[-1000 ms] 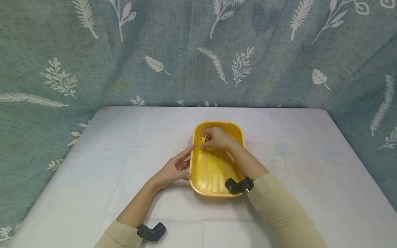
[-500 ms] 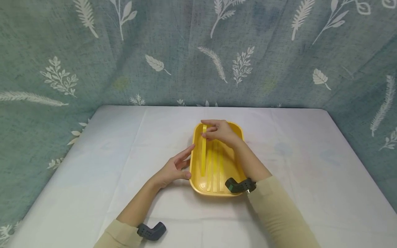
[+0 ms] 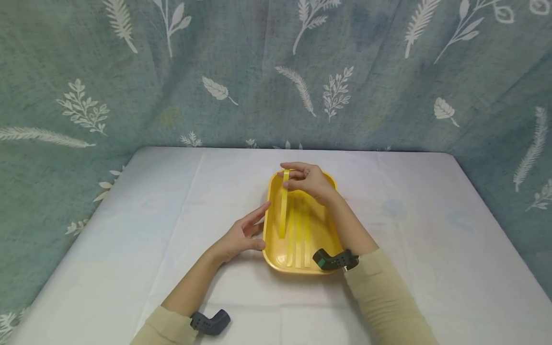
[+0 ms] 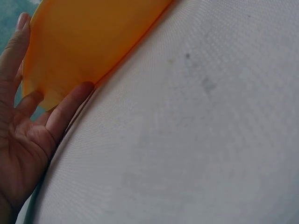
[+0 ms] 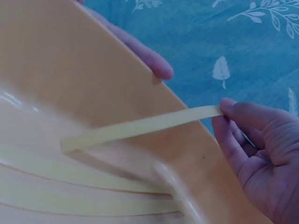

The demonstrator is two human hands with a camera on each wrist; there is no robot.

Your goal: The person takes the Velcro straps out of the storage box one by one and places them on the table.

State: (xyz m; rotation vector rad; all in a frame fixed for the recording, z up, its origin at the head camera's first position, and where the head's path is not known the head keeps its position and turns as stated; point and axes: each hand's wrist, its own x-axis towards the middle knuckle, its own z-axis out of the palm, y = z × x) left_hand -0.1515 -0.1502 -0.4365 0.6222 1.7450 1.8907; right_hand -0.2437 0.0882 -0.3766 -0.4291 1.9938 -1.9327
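In the head view, a yellow-orange plastic tray (image 3: 322, 218) with a raised rim sits at the table's middle. My right hand (image 3: 312, 184) pinches one end of a long narrow yellow strip (image 3: 283, 215) between thumb and fingertips, at the tray's far left. The right wrist view has this strip (image 5: 140, 128) slanting down from the fingertips, its squared lower end over the tray floor and a shadow beneath. Similar flat strips (image 5: 88, 175) lie side by side on the floor. Against the tray's left outer wall, my left hand (image 3: 239, 237) rests with fingers extended, thumb nearer me.
A white cloth (image 3: 172, 230) covers the table. Behind it hangs a blue-green curtain (image 3: 250, 96) with a white leaf pattern. Each wrist wears a dark camera band; the right one (image 3: 334, 259) overlaps the tray's near right corner in the head view.
My right hand has risen and moved toward the tray's far rim, drawing the yellow strip up off the floor into full view. The left hand and the tray have stayed put.
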